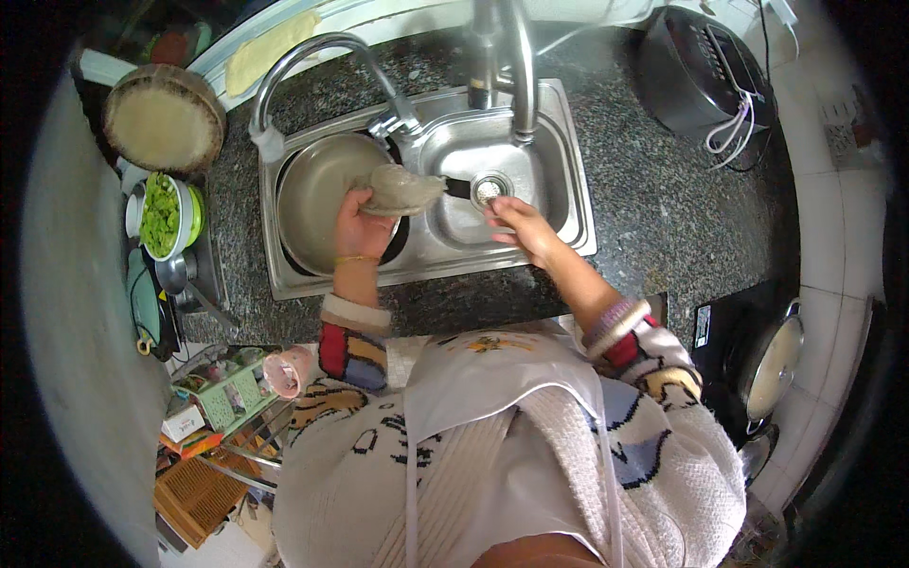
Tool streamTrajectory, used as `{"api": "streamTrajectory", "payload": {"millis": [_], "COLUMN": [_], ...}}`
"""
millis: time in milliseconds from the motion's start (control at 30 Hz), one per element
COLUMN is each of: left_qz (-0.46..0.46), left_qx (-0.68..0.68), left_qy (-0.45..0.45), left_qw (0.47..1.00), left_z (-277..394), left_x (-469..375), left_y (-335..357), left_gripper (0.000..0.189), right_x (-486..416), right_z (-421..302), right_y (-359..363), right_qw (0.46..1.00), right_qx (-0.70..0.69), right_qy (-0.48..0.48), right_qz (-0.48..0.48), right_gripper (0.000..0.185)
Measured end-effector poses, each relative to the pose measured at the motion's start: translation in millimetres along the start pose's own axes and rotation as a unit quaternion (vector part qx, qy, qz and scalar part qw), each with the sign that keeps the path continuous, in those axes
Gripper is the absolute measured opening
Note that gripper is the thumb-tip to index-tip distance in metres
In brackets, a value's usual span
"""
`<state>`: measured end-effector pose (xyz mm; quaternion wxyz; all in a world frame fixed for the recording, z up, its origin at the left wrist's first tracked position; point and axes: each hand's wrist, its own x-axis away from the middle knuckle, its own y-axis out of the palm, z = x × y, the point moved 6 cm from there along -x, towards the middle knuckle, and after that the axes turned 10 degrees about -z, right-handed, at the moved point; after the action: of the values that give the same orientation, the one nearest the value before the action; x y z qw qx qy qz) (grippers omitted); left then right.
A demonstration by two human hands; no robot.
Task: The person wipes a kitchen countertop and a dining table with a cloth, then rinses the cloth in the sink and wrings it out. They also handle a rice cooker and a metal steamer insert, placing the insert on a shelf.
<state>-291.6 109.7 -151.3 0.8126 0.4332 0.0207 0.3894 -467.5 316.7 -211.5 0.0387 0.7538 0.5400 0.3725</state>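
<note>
My left hand (363, 224) holds a wet, greyish, bag-like cloth or fish-like item (399, 190) over the left sink basin; its exact kind cannot be told. A round metal pan (305, 199) fills that basin. My right hand (522, 224) is raised at the right basin (461, 220), beside the strainer drain (488, 190), fingers partly curled. A short dark strip (458, 188) lies between the greyish item and those fingers; whether the right hand grips it is hidden.
A curved chrome faucet (312, 42) arches over the left basin, and a thick metal spout (524, 85) stands behind the right one. White bowl of green leaves (162, 216) and a round wooden board (165, 121) sit left. A black rice cooker (692, 78) and a lidded pan (774, 369) are right.
</note>
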Motion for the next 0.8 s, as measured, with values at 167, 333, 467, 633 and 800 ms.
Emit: {"api": "streamTrajectory", "payload": {"millis": [167,333,467,633,800], "left_qz": [0.001,-0.134,-0.297,-0.43,-0.459], "left_qx": [0.095,-0.243,-0.595,-0.759,-0.777], "left_qy": [-0.095,-0.081,-0.038,0.04,0.058], "left_qw": [0.991,0.957,0.746,0.487,0.427], "left_z": [-69.4,-119.7,-124.0,-111.7,-116.7], "left_x": [-14.2,-32.5,-51.1,-52.9,-59.0], "left_y": [65.5,79.3,106.1,151.5,175.0], "left_gripper": [0.042,0.038,0.04,0.056,0.055], "right_x": [-35.7,-31.1,-19.2,-16.9,-10.2], "right_z": [-3.2,1.3,-3.6,-23.8,-44.2], "right_y": [22.0,18.0,1.2,-7.5,-20.7], "right_qw": [0.947,0.875,0.891,0.959,0.981], "right_qx": [-0.307,-0.446,-0.372,-0.124,0.119], "right_qy": [-0.044,-0.056,-0.086,-0.046,0.095], "right_qz": [-0.077,-0.179,-0.245,-0.251,-0.123], "right_gripper": [0.079,0.066,0.052,0.041,0.051]}}
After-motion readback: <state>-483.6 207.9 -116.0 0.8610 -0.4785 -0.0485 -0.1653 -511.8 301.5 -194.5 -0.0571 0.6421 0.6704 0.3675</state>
